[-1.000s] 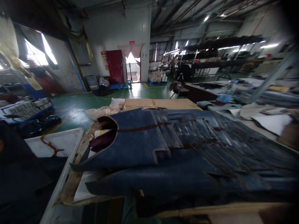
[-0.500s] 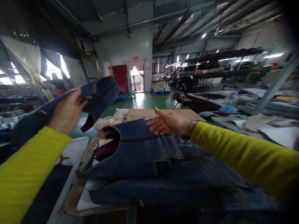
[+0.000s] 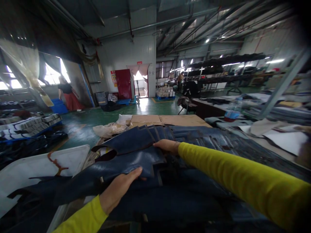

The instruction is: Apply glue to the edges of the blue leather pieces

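Dark blue leather-like cut panels [image 3: 199, 187] lie overlapped in a wide pile before me. The top panel [image 3: 143, 157] has a curved cut-out at its left end and bends upward in the middle. My left hand [image 3: 121, 186] grips its near side, thumb on top and fingers underneath. At the panel's far right edge, my right hand [image 3: 167, 145] pinches it, with the fingertips partly hidden. Left of the pile, a white plastic bin [image 3: 82, 153] holds more dark panels [image 3: 31, 207], and a brown strip [image 3: 57, 165] hangs over its inner wall.
Cardboard [image 3: 170, 119] and a crumpled plastic bag [image 3: 110, 129] lie behind the pile. A bottle [image 3: 232, 111] stands among sheets on the right. On the left are stacked white bundles [image 3: 31, 126]. A person [image 3: 69, 95] stands far left; a chair [image 3: 186, 102] is further back.
My left hand has come down from the upper left, where it held a panel in the air, and now grips the pile's top panel. My right hand has closed from open onto that panel's edge.
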Motion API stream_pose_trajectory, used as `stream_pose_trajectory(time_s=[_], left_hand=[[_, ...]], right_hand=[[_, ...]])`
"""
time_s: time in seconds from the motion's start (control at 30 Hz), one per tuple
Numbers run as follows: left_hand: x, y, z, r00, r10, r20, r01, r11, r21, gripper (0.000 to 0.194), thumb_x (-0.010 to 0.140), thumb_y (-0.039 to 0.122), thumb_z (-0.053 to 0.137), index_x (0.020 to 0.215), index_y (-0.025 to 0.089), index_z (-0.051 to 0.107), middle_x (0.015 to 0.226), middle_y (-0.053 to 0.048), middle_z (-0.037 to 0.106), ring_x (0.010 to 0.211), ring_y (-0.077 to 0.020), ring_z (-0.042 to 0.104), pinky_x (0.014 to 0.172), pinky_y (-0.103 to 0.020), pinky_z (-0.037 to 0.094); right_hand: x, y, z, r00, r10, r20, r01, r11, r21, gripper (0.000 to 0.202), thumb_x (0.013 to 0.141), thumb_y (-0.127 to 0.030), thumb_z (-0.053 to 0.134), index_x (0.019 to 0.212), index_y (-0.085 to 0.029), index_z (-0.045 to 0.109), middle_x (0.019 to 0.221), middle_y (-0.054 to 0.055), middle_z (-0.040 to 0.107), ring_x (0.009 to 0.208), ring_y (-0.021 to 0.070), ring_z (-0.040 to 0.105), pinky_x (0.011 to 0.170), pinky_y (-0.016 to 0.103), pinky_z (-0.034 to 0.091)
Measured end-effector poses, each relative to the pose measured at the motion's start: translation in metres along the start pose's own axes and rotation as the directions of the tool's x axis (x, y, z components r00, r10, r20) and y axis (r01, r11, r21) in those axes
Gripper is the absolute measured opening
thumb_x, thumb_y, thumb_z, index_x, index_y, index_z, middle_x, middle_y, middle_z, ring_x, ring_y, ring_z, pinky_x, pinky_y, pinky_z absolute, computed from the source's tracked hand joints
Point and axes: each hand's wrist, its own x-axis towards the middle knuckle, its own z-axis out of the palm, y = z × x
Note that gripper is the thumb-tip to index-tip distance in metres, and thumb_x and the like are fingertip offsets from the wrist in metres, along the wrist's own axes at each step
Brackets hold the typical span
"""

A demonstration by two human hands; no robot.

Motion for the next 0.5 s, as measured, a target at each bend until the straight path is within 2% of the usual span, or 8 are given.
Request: stream_pose_trajectory(time_s=[0.07,0.13,0.17,0.23,0.3,0.4,0.47,0.5], left_hand=[[-0.003,-0.003,-0.001,0.999,-0.042,-0.018,0.043,0.997,0.056,0.042,0.073,0.055,0.056,0.070,0.016,0.071,0.084,-0.005,0.069,0.088,-0.0196,0.059,0.089,-0.030,0.040],[-0.002,-0.011,-0.003,0.993,-0.119,-0.001,0.119,0.993,0.022,0.045,0.071,0.057,0.055,0.067,0.014,0.068,0.075,-0.005,0.067,0.067,-0.0148,0.057,0.064,-0.026,0.043],[-0.001,-0.015,-0.004,0.986,-0.164,0.031,0.165,0.986,-0.029,0.047,0.070,0.059,0.055,0.065,0.013,0.065,0.071,-0.005,0.065,0.056,-0.0117,0.053,0.051,-0.024,0.038],[0.002,-0.024,-0.007,0.954,-0.262,0.148,0.283,0.948,-0.147,0.050,0.067,0.061,0.054,0.060,0.013,0.058,0.064,-0.003,0.061,0.040,-0.0067,0.042,0.037,-0.021,0.022],[0.003,-0.033,-0.012,0.887,-0.360,0.288,0.425,0.880,-0.209,0.054,0.066,0.066,0.050,0.056,0.013,0.054,0.059,-0.003,0.059,0.031,-0.0049,0.035,0.033,-0.021,0.012],[-0.004,-0.039,-0.025,0.767,-0.465,0.442,0.579,0.799,-0.164,0.070,0.068,0.078,0.032,0.053,0.012,0.054,0.056,-0.009,0.060,0.026,-0.0075,0.037,0.029,-0.021,0.006],[-0.015,-0.035,-0.040,0.749,-0.482,0.454,0.587,0.801,-0.117,0.081,0.068,0.082,0.019,0.050,0.011,0.054,0.055,-0.012,0.060,0.026,-0.0090,0.039,0.028,-0.022,0.005],[-0.020,-0.031,-0.050,0.776,-0.469,0.422,0.557,0.824,-0.109,0.082,0.068,0.082,0.017,0.050,0.011,0.054,0.055,-0.013,0.060,0.026,-0.0090,0.039,0.027,-0.021,0.007]], right_hand=[[-0.001,-0.001,-0.002,1.000,0.015,-0.010,-0.017,0.989,-0.146,0.022,0.084,-0.023,0.052,0.065,-0.012,0.056,0.045,-0.001,0.051,0.039,0.0094,0.048,0.041,0.020,0.042],[-0.002,-0.001,-0.004,1.000,0.013,-0.020,-0.018,0.959,-0.284,0.022,0.081,-0.023,0.055,0.061,-0.012,0.055,0.039,-0.003,0.045,0.034,0.0087,0.043,0.038,0.020,0.040],[-0.002,-0.001,-0.004,1.000,0.008,-0.021,-0.014,0.939,-0.344,0.022,0.081,-0.023,0.056,0.061,-0.012,0.056,0.038,-0.004,0.043,0.034,0.0086,0.042,0.038,0.020,0.040],[-0.003,-0.001,-0.003,1.000,-0.006,-0.018,-0.002,0.896,-0.444,0.022,0.081,-0.024,0.055,0.062,-0.012,0.058,0.038,-0.005,0.041,0.033,0.0083,0.041,0.038,0.021,0.040],[-0.003,-0.001,-0.001,1.000,-0.025,-0.009,0.016,0.848,-0.530,0.023,0.081,-0.026,0.054,0.064,-0.012,0.060,0.040,-0.004,0.042,0.034,0.0085,0.042,0.040,0.022,0.042],[-0.003,0.000,0.001,0.998,-0.063,0.012,0.056,0.765,-0.641,0.026,0.082,-0.029,0.052,0.070,-0.011,0.065,0.047,-0.001,0.049,0.038,0.0113,0.049,0.043,0.024,0.044],[-0.002,0.001,0.002,0.994,-0.106,0.031,0.097,0.698,-0.710,0.029,0.082,-0.031,0.050,0.073,-0.010,0.068,0.055,0.004,0.058,0.047,0.0153,0.056,0.049,0.026,0.045],[-0.002,0.002,0.002,0.990,-0.132,0.042,0.120,0.660,-0.742,0.030,0.082,-0.031,0.050,0.074,-0.010,0.069,0.061,0.007,0.062,0.054,0.0177,0.060,0.054,0.027,0.046]])
